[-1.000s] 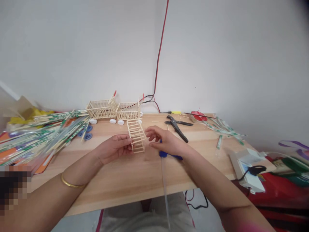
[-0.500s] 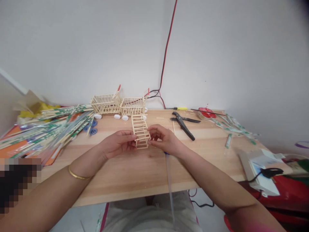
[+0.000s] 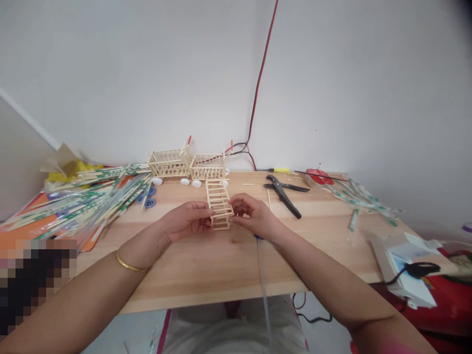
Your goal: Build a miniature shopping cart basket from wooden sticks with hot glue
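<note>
A small ladder-like frame of thin wooden sticks (image 3: 219, 202) lies in the middle of the wooden table (image 3: 206, 265). My left hand (image 3: 186, 220) pinches its near left edge with closed fingers. My right hand (image 3: 252, 214) pinches its near right edge, fingers curled. Behind the frame stand two finished stick carts (image 3: 188, 165) with white wheels. A blue-handled tool is mostly hidden under my right wrist, and its clear rod (image 3: 263, 280) reaches toward me.
Black pliers (image 3: 283, 192) lie to the right of my hands. A heap of wrapped chopsticks (image 3: 84, 199) and blue caps (image 3: 147, 200) fills the left side. A red tape roll (image 3: 317, 177), loose wrappers (image 3: 359, 199) and a white box (image 3: 401, 260) are on the right. Red and black wires (image 3: 258, 88) run up the wall.
My right hand came in from the right and closed on the frame's near right edge. My left hand kept its pinch. The view shifted slightly.
</note>
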{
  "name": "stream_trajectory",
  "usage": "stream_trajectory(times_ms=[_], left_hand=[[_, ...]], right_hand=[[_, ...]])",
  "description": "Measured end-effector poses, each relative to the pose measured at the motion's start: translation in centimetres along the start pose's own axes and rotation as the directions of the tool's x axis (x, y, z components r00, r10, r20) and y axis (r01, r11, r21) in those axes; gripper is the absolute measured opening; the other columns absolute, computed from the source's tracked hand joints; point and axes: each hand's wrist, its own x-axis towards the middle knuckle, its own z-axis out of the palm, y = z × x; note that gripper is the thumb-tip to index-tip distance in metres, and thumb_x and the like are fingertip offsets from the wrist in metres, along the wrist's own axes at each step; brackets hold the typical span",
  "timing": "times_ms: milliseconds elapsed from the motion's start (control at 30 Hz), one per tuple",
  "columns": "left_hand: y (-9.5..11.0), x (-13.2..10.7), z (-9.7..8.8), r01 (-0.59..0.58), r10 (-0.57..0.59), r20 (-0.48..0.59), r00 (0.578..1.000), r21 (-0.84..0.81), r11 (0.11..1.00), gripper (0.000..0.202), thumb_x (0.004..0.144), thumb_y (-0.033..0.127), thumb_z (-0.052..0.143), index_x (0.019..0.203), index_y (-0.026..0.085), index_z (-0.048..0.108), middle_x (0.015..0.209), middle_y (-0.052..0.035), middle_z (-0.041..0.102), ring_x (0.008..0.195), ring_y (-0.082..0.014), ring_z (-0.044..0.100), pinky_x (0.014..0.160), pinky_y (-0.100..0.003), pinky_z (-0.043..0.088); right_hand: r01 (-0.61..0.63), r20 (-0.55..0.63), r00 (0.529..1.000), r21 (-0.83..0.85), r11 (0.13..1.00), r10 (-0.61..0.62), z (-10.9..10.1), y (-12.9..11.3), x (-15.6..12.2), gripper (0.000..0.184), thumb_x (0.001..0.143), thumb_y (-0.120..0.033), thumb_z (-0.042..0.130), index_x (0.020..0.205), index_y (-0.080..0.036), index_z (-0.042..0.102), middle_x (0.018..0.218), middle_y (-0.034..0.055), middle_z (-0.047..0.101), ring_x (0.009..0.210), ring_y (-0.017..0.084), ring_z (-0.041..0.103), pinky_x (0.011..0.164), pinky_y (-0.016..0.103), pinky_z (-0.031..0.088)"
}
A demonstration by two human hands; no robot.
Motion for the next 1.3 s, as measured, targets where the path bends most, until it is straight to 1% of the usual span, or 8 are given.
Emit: stream_trajectory(times_ms=[267, 467, 633, 800, 1000, 1167, 1300], left_hand=[[0.11, -0.03, 0.00, 0.013, -0.012, 0.004, 1.000, -0.009, 1.000, 0.023, 0.071, 0.021, 0.074, 0.088, 0.008, 0.068, 0.080, -0.0093, 0.067, 0.069, -0.0124, 0.058, 0.066, -0.026, 0.049], [0.10, -0.04, -0.17, 0.013, -0.012, 0.034, 0.999, -0.024, 1.000, 0.021, 0.073, 0.021, 0.072, 0.089, 0.008, 0.068, 0.077, -0.0079, 0.067, 0.069, -0.0125, 0.059, 0.068, -0.026, 0.048], [0.04, -0.01, -0.33, 0.013, -0.012, 0.035, 0.999, -0.032, 0.999, 0.021, 0.072, 0.022, 0.073, 0.086, 0.007, 0.069, 0.076, -0.0073, 0.065, 0.068, -0.0128, 0.059, 0.067, -0.027, 0.048], [0.02, 0.05, -0.48, 0.008, -0.006, 0.041, 0.999, -0.026, 1.000, 0.015, 0.074, 0.020, 0.072, 0.080, 0.008, 0.067, 0.073, -0.0068, 0.064, 0.067, -0.0126, 0.058, 0.067, -0.027, 0.050], [0.02, 0.12, -0.52, 0.006, -0.006, 0.047, 0.999, -0.009, 1.000, 0.020, 0.075, 0.022, 0.071, 0.087, 0.007, 0.068, 0.083, -0.0105, 0.067, 0.071, -0.0138, 0.059, 0.068, -0.027, 0.049], [0.09, 0.15, -0.44, 0.016, -0.016, 0.037, 0.999, -0.006, 1.000, 0.024, 0.073, 0.023, 0.073, 0.091, 0.007, 0.068, 0.084, -0.0099, 0.067, 0.073, -0.0138, 0.059, 0.070, -0.028, 0.048], [0.06, 0.02, -0.34, 0.003, -0.003, 0.040, 0.999, -0.013, 1.000, 0.023, 0.072, 0.022, 0.074, 0.087, 0.007, 0.068, 0.080, -0.0086, 0.066, 0.070, -0.0131, 0.059, 0.068, -0.027, 0.049]], right_hand=[[-0.002, 0.004, 1.000, 0.000, 1.000, 0.002, 0.12, -0.16, 0.10, 0.033, 0.075, -0.021, 0.069, 0.104, -0.021, 0.054, 0.092, 0.0033, 0.065, 0.079, 0.013, 0.061, 0.073, 0.030, 0.050], [-0.004, 0.001, 1.000, -0.006, 1.000, 0.004, 0.26, -0.10, 0.12, 0.033, 0.074, -0.021, 0.068, 0.103, -0.021, 0.053, 0.091, 0.0032, 0.065, 0.079, 0.013, 0.061, 0.073, 0.029, 0.050], [0.014, -0.004, 1.000, -0.016, 1.000, -0.014, 0.23, 0.05, 0.11, 0.033, 0.075, -0.020, 0.068, 0.104, -0.021, 0.053, 0.091, 0.0036, 0.065, 0.079, 0.013, 0.060, 0.072, 0.029, 0.049], [0.012, -0.005, 1.000, -0.018, 1.000, -0.012, 0.17, 0.17, 0.10, 0.032, 0.075, -0.024, 0.068, 0.104, -0.021, 0.054, 0.090, 0.0035, 0.065, 0.079, 0.013, 0.061, 0.072, 0.030, 0.050], [0.014, -0.008, 1.000, -0.019, 1.000, -0.014, 0.26, 0.24, 0.15, 0.032, 0.076, -0.026, 0.068, 0.104, -0.022, 0.053, 0.090, 0.0025, 0.064, 0.076, 0.012, 0.060, 0.072, 0.029, 0.050], [0.023, -0.013, 1.000, 0.006, 1.000, -0.023, 0.32, 0.37, 0.20, 0.031, 0.076, -0.023, 0.068, 0.104, -0.022, 0.054, 0.090, 0.0023, 0.065, 0.076, 0.012, 0.060, 0.071, 0.028, 0.049], [0.030, -0.010, 1.000, -0.016, 0.999, -0.030, 0.33, 0.35, 0.16, 0.030, 0.076, -0.022, 0.068, 0.103, -0.022, 0.054, 0.089, 0.0027, 0.065, 0.079, 0.013, 0.061, 0.070, 0.028, 0.048]])
